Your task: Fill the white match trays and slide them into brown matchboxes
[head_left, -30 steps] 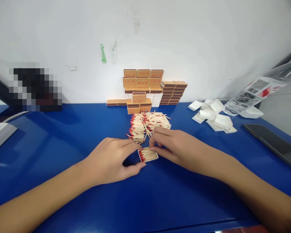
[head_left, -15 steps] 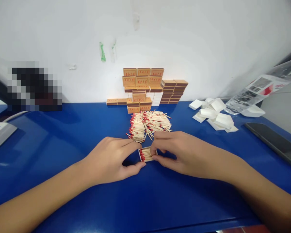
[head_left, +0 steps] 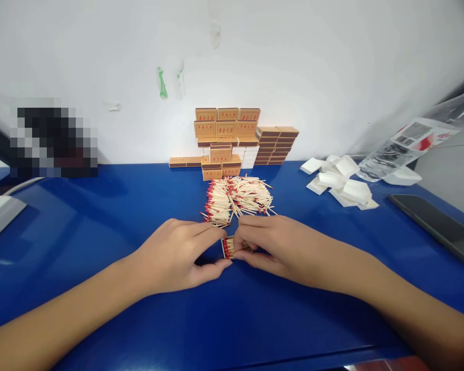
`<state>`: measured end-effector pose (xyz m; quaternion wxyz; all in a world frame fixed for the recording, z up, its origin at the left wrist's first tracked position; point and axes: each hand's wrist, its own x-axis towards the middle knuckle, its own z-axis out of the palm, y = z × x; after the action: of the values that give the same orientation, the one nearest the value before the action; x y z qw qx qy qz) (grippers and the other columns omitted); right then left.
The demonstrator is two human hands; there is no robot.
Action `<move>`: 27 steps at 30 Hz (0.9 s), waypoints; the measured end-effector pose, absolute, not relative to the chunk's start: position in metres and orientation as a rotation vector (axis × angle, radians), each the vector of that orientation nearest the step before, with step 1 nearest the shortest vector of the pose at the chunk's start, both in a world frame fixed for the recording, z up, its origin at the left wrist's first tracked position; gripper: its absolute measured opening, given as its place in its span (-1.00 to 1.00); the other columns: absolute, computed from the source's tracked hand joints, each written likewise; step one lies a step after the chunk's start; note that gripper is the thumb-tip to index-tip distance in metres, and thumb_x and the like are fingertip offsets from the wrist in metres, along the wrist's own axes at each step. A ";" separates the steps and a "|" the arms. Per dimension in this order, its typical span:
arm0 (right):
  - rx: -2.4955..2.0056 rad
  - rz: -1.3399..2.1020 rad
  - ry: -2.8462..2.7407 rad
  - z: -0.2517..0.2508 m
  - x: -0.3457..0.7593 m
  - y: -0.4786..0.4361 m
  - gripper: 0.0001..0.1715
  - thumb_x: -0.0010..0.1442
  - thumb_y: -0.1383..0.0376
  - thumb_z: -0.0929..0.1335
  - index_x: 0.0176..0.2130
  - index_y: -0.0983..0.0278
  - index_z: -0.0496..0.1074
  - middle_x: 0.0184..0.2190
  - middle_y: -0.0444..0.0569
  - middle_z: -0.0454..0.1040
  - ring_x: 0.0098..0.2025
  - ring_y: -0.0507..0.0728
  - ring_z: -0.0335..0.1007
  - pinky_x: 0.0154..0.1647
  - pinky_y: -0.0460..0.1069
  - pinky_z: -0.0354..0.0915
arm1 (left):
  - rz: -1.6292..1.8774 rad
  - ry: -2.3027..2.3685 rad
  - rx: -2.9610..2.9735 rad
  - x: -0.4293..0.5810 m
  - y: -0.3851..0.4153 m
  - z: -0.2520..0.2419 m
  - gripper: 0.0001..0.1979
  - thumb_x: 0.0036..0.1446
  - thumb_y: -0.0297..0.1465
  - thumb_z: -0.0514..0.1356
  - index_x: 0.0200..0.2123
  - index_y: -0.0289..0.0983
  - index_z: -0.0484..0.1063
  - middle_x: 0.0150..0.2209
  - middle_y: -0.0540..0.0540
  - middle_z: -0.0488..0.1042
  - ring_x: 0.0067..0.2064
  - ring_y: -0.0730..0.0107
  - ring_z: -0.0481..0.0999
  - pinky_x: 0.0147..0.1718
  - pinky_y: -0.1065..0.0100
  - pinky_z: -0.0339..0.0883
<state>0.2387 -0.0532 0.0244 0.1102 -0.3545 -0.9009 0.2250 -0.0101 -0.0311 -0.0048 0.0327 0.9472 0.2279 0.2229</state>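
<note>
On the blue table lies a small white matchbox tray (head_left: pixel 223 249), filled with red-tipped matches (head_left: pixel 229 248) whose heads point left. My left hand (head_left: pixel 181 255) grips the tray's left end, fingers at the far side and thumb at the near side. Over the tray's right part, my right hand (head_left: pixel 272 247) has its thumb and fingers closed on the matches; the hand hides that end of the tray. Just beyond both hands spreads a heap of loose matches (head_left: pixel 251 193), with red heads mostly at its left edge.
Stacked matchboxes (head_left: pixel 226 129) stand against the white wall, with more boxes (head_left: pixel 276 147) to their right. Farther right are several white empty trays (head_left: pixel 346 178), a plastic bottle (head_left: pixel 398 147) and a phone (head_left: pixel 436 226). A white device (head_left: pixel 2 216) sits at the left edge.
My right hand has shifted left and slightly nearer over the tray, covering more of the matches. My left hand stays at the tray's left end.
</note>
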 end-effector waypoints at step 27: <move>-1.077 0.550 -2.537 0.023 0.241 -0.050 -0.91 0.39 0.36 0.37 -0.23 0.25 0.46 -0.22 -0.07 0.51 -0.30 0.04 0.38 -0.32 -0.04 0.19 | 0.717 0.701 2.895 -0.009 -0.031 -0.005 -0.79 0.29 -0.28 0.31 -0.14 -0.32 0.53 -0.44 0.04 0.53 -0.49 0.41 0.47 -0.49 0.34 0.26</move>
<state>0.2414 -0.0503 0.0226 0.1646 -0.3780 -0.8904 0.1930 -0.0092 -0.0308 -0.0050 0.0386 0.9442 0.2287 0.2339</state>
